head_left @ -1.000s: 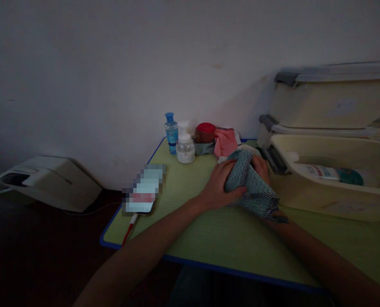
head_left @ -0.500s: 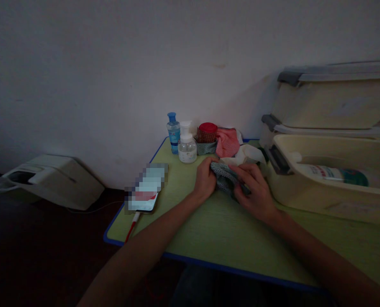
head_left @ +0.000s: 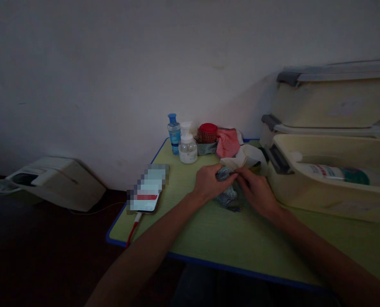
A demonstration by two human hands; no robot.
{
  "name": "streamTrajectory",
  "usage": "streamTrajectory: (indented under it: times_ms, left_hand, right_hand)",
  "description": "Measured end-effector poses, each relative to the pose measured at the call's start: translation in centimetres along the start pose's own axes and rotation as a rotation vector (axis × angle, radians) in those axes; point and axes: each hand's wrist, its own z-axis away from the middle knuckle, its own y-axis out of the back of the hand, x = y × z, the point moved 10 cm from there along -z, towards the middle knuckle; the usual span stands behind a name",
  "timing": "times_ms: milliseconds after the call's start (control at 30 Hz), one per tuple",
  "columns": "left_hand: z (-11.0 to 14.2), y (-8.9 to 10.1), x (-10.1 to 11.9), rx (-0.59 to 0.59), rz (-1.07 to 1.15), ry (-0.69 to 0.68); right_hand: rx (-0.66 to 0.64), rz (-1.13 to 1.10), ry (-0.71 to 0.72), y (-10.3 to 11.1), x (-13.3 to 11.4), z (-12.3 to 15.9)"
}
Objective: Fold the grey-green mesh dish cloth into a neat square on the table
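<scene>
A grey-and-white patterned cloth (head_left: 227,197) is bunched up over the table, its lower end hanging below my fingers. My left hand (head_left: 209,184) is closed around its upper part, thumb pointing right. The fingers of my right hand (head_left: 256,189) are pinched together at the cloth's upper right edge, meeting the left thumb. Just behind the hands lies a crumpled white cloth or paper (head_left: 249,157). How the patterned cloth is folded inside the left hand is hidden.
On the green table (head_left: 202,238) stand a blue bottle (head_left: 174,135), a clear pump bottle (head_left: 188,151) and a red-lidded jar (head_left: 208,133) beside a pink cloth (head_left: 227,143). A phone (head_left: 150,187) lies left. An open cream bin (head_left: 311,194) holds a bottle; a white bin (head_left: 71,181) is on the floor.
My left hand has turned over the cloth, thumb now to the right. The right fingers have moved up to the cloth's edge, and its lower end now hangs free.
</scene>
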Motion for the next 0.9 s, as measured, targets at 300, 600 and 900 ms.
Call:
streamTrajectory:
  times_ms: [300,600,900]
  left_hand:
    - [-0.8,1.9,0.4,0.079,-0.361,-0.209]
    - [-1.6,4.4,-3.3,0.190,-0.537,-0.016]
    - [-1.8,1.4,-2.5,-0.047,-0.552,-0.099]
  right_hand:
    - [-0.085,0.042,-0.007,-0.5,-0.4,-0.1]
    - [-0.446,0.116,0.212,-3.9,-3.2,1.6]
    - [-0.544,0.253,0.346,-5.1,-4.1,2.8]
